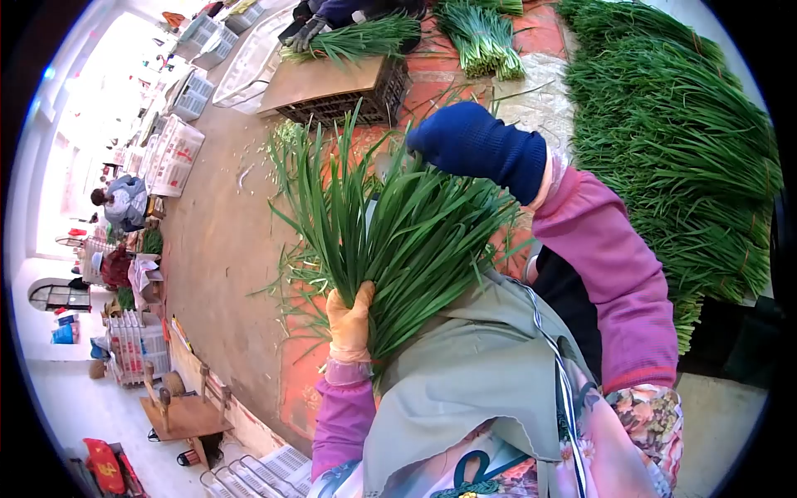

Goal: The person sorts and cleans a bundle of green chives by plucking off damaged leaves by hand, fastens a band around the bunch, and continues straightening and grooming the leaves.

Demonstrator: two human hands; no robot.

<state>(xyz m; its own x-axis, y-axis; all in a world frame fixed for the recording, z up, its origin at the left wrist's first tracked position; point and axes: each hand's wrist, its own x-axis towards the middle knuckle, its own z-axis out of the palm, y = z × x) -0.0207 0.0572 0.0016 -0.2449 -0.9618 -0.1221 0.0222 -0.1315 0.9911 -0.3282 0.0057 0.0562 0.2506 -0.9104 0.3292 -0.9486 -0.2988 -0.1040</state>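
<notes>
My left hand [349, 322], in an orange glove, is closed around the lower part of a large bunch of garlic chives [398, 232]. The green leaves fan upward and to the right above my lap. Across their top is my right hand [469, 145], in a dark blue knitted glove, with its fingers curled. Whatever those fingers hold is hidden behind the glove and leaves. A pale, shiny strip shows among the leaves, too covered to identify.
Large piles of chives [664, 149] lie along the right. Ahead stands a crate with a brown board [324, 83], where another person's gloved hand [309, 33] touches chives. A chive bundle [481, 41] lies on the red sheet. White baskets [174, 153] and a wooden stool [187, 415] are left.
</notes>
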